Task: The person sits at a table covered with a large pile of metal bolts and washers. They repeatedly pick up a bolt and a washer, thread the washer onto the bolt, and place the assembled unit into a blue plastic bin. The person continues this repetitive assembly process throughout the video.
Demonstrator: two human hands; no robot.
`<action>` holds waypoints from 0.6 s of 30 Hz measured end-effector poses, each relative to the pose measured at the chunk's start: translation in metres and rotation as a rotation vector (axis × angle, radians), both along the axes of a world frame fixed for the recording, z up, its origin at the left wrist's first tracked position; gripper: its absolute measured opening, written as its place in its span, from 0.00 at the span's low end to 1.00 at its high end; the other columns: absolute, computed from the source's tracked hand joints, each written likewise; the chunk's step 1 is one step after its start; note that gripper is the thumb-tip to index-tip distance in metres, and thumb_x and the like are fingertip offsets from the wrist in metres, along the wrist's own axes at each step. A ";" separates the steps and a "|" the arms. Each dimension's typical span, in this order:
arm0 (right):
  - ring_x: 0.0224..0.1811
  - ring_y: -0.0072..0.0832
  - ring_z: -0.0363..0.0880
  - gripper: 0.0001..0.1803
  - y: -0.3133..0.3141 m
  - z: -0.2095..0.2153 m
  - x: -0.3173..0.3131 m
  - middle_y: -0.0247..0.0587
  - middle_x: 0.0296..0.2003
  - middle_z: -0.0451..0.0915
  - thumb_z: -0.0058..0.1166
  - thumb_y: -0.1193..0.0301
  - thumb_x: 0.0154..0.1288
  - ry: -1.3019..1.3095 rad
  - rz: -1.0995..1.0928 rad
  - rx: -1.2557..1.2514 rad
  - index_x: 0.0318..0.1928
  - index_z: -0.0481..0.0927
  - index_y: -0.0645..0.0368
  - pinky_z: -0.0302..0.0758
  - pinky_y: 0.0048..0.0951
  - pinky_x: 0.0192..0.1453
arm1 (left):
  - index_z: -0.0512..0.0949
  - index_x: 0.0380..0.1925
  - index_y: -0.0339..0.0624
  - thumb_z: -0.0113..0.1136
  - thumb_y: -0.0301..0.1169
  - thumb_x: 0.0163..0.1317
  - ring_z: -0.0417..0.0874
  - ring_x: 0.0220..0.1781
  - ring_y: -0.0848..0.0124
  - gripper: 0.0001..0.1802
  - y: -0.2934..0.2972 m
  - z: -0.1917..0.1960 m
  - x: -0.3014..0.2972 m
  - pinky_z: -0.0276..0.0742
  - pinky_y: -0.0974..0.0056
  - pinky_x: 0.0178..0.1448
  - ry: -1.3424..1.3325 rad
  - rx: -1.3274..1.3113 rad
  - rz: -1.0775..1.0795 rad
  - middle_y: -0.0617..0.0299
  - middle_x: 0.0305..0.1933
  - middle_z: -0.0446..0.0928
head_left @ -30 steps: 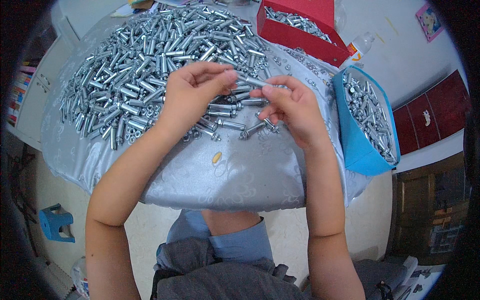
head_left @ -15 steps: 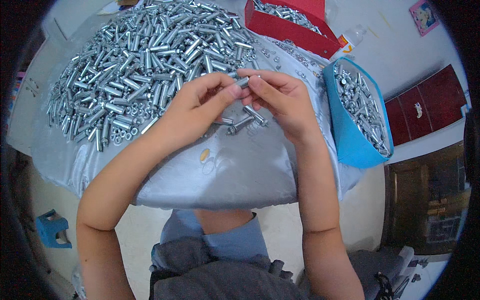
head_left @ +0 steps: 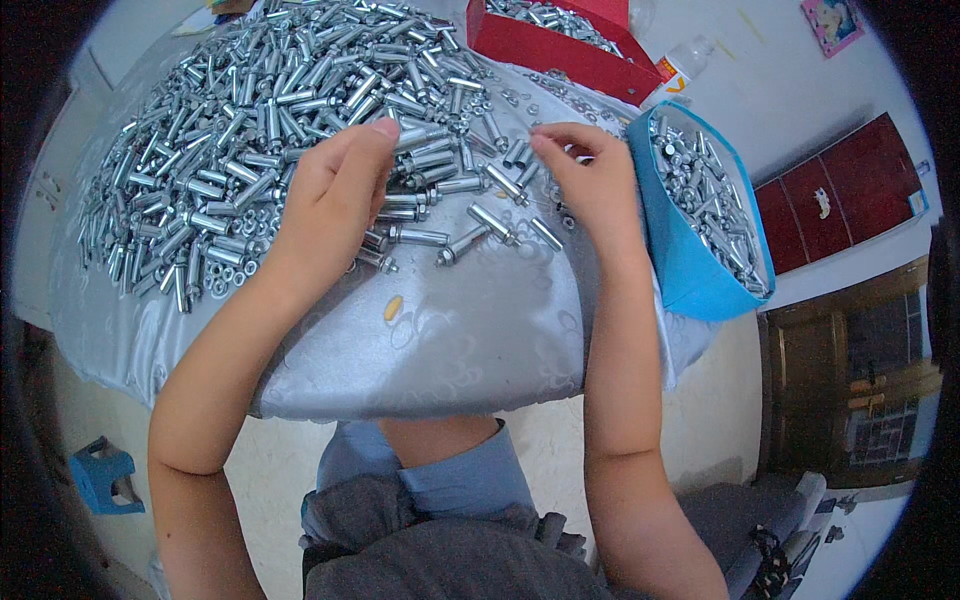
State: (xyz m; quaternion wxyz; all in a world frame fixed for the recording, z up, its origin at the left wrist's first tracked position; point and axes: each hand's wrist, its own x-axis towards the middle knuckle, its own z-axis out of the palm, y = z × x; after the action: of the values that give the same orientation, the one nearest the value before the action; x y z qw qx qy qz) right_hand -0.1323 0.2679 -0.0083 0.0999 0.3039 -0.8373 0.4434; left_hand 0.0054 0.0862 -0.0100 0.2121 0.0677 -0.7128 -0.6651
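Note:
At the right side of a large heap of silver sleeve anchor bolts point(head_left: 290, 110), my left hand point(head_left: 340, 195) is closed, thumb on top. Its fingertips are hidden, and a bolt point(head_left: 422, 136) lies right beside the thumb. My right hand point(head_left: 595, 185) is held apart from it, near the blue box, with thumb and forefinger tips pinched together; anything between them is too small to make out. Between the hands lie several loose bolts, one of them an anchor bolt point(head_left: 493, 224) with a nut on its end. Near it rests a plain metal sleeve point(head_left: 547, 233).
A blue fabric box point(head_left: 700, 272) full of bolts stands at the right table edge. Behind it are a clear bottle point(head_left: 682, 66) and a red box point(head_left: 560, 52) holding metal parts. Loose nuts and washers point(head_left: 238, 272) lie by the heap. A silvery cloth point(head_left: 440, 375) covers the table.
My hands were together around a metal sleeve piece; now they have parted. The left has moved left to the heap, the right slightly right. A loose sleeve now shows on the cloth between them.

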 end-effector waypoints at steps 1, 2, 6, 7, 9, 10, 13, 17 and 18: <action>0.30 0.31 0.72 0.09 -0.002 -0.001 0.002 0.43 0.26 0.77 0.58 0.69 0.45 0.028 0.050 0.055 0.29 0.81 0.56 0.69 0.28 0.36 | 0.62 0.14 0.45 0.43 0.45 0.60 0.58 0.13 0.78 0.21 0.000 0.000 0.000 0.53 0.72 0.18 -0.001 -0.018 0.008 0.68 0.12 0.59; 0.31 0.33 0.72 0.09 -0.002 -0.002 0.003 0.43 0.27 0.76 0.58 0.69 0.44 0.058 0.101 0.111 0.29 0.82 0.56 0.68 0.30 0.39 | 0.62 0.14 0.45 0.43 0.45 0.60 0.58 0.13 0.79 0.21 0.000 -0.001 0.000 0.53 0.72 0.18 0.009 -0.014 0.000 0.68 0.12 0.59; 0.41 0.40 0.66 0.07 -0.002 -0.003 0.014 0.44 0.32 0.74 0.59 0.68 0.42 0.156 0.158 0.380 0.26 0.82 0.50 0.64 0.36 0.48 | 0.62 0.14 0.46 0.44 0.45 0.60 0.57 0.13 0.79 0.21 -0.003 -0.002 -0.003 0.53 0.73 0.18 0.033 0.010 -0.006 0.69 0.12 0.58; 0.41 0.39 0.66 0.08 -0.003 -0.001 0.017 0.43 0.32 0.73 0.60 0.68 0.42 0.169 0.150 0.395 0.27 0.82 0.51 0.64 0.34 0.48 | 0.62 0.14 0.46 0.44 0.45 0.60 0.57 0.13 0.79 0.20 -0.004 -0.002 -0.002 0.52 0.73 0.18 0.034 0.018 -0.001 0.69 0.12 0.58; 0.41 0.36 0.65 0.10 -0.004 0.000 0.020 0.41 0.33 0.71 0.62 0.67 0.41 0.195 0.124 0.431 0.29 0.82 0.52 0.63 0.29 0.47 | 0.64 0.14 0.44 0.44 0.43 0.61 0.57 0.16 0.82 0.20 -0.003 -0.001 -0.001 0.52 0.74 0.20 0.005 0.030 -0.011 0.71 0.14 0.59; 0.41 0.37 0.66 0.10 -0.005 -0.003 0.019 0.42 0.34 0.72 0.62 0.66 0.42 0.210 0.128 0.416 0.29 0.82 0.51 0.64 0.31 0.47 | 0.65 0.14 0.44 0.43 0.42 0.62 0.57 0.18 0.84 0.20 -0.002 -0.001 -0.001 0.52 0.75 0.21 -0.009 0.036 -0.016 0.73 0.15 0.59; 0.41 0.39 0.67 0.10 -0.010 -0.009 0.020 0.43 0.35 0.74 0.61 0.64 0.42 0.229 0.119 0.386 0.29 0.83 0.48 0.65 0.35 0.47 | 0.65 0.15 0.44 0.43 0.41 0.62 0.57 0.18 0.84 0.20 0.000 0.000 -0.002 0.51 0.75 0.21 0.003 0.052 -0.028 0.73 0.15 0.59; 0.42 0.39 0.67 0.11 -0.017 -0.013 0.023 0.43 0.35 0.74 0.61 0.63 0.43 0.215 0.044 0.442 0.30 0.82 0.50 0.65 0.35 0.47 | 0.66 0.15 0.43 0.43 0.40 0.62 0.57 0.18 0.84 0.19 0.000 -0.004 -0.002 0.51 0.75 0.21 -0.002 0.046 -0.049 0.73 0.15 0.59; 0.42 0.39 0.67 0.11 -0.017 -0.012 0.023 0.43 0.35 0.74 0.61 0.63 0.42 0.217 0.021 0.470 0.30 0.82 0.51 0.65 0.36 0.47 | 0.66 0.15 0.43 0.43 0.40 0.62 0.57 0.18 0.84 0.19 0.000 -0.004 -0.002 0.51 0.75 0.20 0.003 0.041 -0.051 0.73 0.15 0.59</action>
State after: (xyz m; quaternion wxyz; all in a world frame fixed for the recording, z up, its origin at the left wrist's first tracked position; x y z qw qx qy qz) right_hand -0.1088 0.2505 -0.0207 0.1112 0.3731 -0.8986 0.2024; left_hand 0.0033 0.0865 -0.0137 0.1947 0.0529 -0.7001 -0.6849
